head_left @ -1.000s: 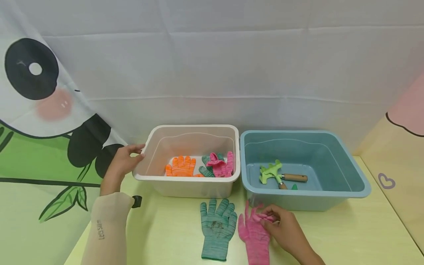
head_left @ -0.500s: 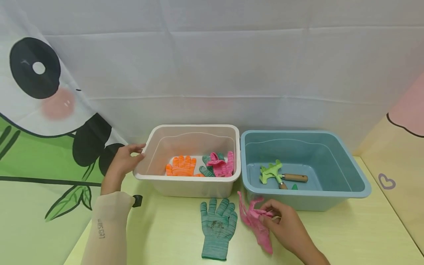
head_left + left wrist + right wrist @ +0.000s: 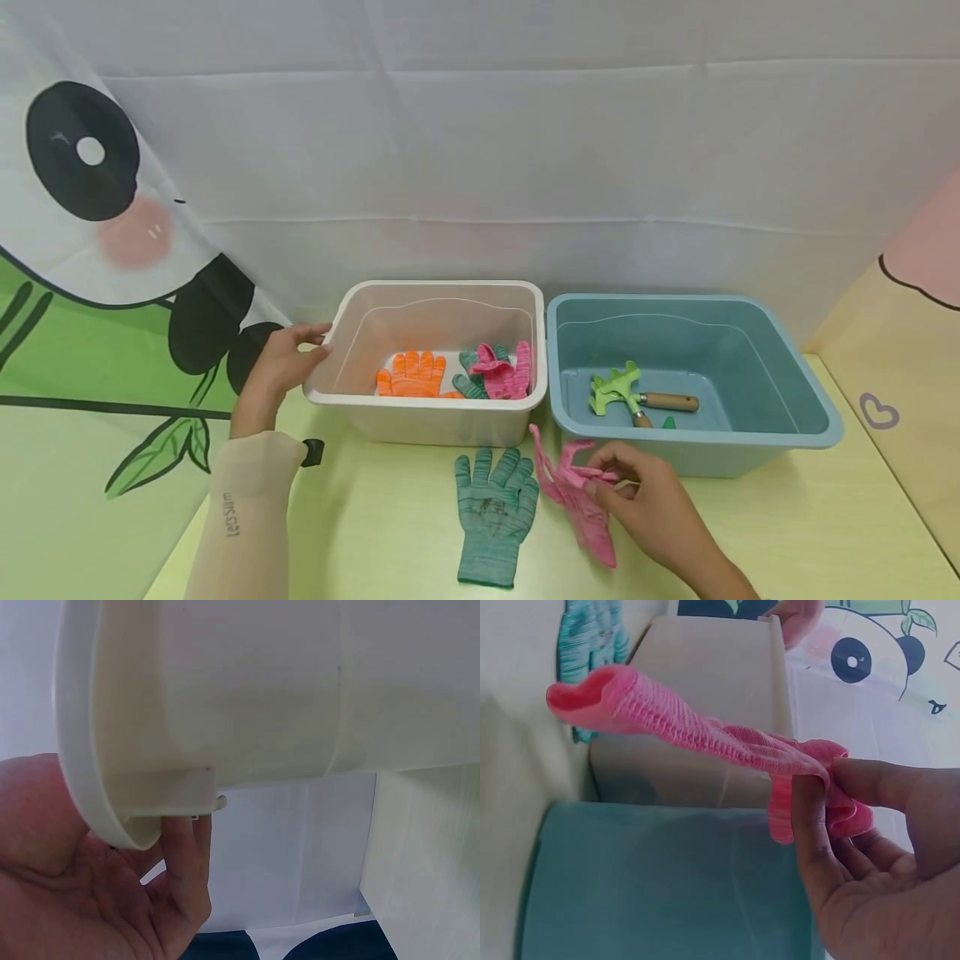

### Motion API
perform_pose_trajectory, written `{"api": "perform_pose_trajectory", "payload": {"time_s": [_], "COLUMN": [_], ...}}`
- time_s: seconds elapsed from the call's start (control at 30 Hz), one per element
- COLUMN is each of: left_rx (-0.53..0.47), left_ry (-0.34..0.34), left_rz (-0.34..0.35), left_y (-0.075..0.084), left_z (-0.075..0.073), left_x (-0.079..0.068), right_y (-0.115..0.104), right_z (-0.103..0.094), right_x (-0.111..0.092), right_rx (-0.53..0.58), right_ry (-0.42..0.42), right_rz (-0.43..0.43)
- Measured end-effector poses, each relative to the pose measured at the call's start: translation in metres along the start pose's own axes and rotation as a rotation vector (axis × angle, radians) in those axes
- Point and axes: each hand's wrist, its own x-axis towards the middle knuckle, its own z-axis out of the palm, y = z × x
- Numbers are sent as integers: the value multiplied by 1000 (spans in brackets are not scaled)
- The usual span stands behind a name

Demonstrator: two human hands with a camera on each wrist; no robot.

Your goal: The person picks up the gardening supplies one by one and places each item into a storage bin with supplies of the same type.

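My right hand (image 3: 648, 504) pinches a pink knit glove (image 3: 581, 508) between thumb and fingers. In the right wrist view that glove (image 3: 697, 724) hangs creased above the table, cuff pointing left, in front of the tubs. A green glove (image 3: 491, 512) lies flat on the table just to its left, fingers pointing away. My left hand (image 3: 281, 367) holds the left rim of the white tub (image 3: 420, 421); the left wrist view shows its fingers curled under the rim (image 3: 79, 735). Inside that tub are an orange glove (image 3: 412, 373), another pink glove (image 3: 506, 379) and a green one (image 3: 468, 385).
A blue tub (image 3: 712, 454) stands against the white one on the right. It contains light green garden hand tools (image 3: 617, 386) with wooden handles and a small green piece partly hidden by the rim. A pale cloth (image 3: 480, 150) hangs behind both tubs.
The pink glove has come up off the table; once spread flat, it now hangs folded from my right hand. My left hand stays at the white tub's rim.
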Motion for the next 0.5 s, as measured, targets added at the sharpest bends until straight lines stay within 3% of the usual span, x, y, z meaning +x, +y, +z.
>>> {"api": "perform_pose_trajectory", "payload": {"time_s": [0.5], "left_rx": [6], "left_ry": [-5], "left_rz": [-8], "left_y": [-2], "left_z": [0], "left_x": [2], "right_y": [-21], "right_z": [-11], "right_x": [8], "right_rx": [54], "right_ry": [-27], "right_rz": [-113]}}
